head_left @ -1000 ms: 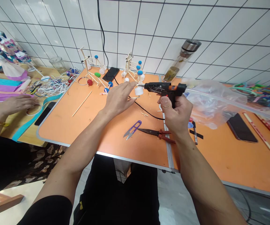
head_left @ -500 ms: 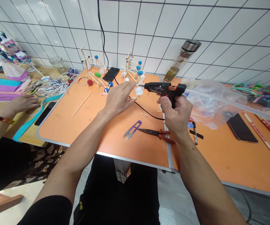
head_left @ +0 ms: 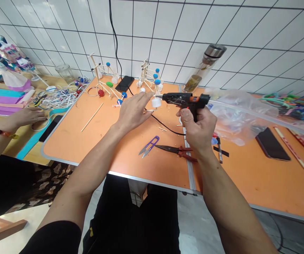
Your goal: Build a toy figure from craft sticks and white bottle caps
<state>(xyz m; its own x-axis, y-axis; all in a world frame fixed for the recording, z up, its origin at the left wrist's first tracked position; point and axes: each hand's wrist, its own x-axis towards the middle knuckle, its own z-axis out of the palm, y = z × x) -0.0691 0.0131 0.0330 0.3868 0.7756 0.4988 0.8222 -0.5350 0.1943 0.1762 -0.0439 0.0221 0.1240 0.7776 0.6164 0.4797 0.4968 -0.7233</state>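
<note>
My right hand (head_left: 198, 125) grips a black hot glue gun (head_left: 185, 100), its thumb on the handle side and a long clear glue stick (head_left: 249, 112) sticking out of the rear. The nozzle points left and meets the top of a white plastic cap (head_left: 156, 102), or comes very close to it. My left hand (head_left: 134, 110) is closed around part of a wooden stick frame (head_left: 144, 72) with blue balls. Its fingertips reach the stick above the cap, and the thumb lies below. Much of the grip is hidden behind the hand.
A second stick frame (head_left: 99, 76) stands at the back left. Purple thread snips (head_left: 149, 146) and red-handled pliers (head_left: 177, 150) lie in front. A glass bottle (head_left: 204, 68), a plastic bag (head_left: 239, 113) and a phone (head_left: 272, 144) are rightward. Another person's hand (head_left: 29, 118) rests leftward.
My hands, the glue gun and the frame hold almost still. At the left, the other person's hand, a white ring and the teal strip have shifted slightly right.
</note>
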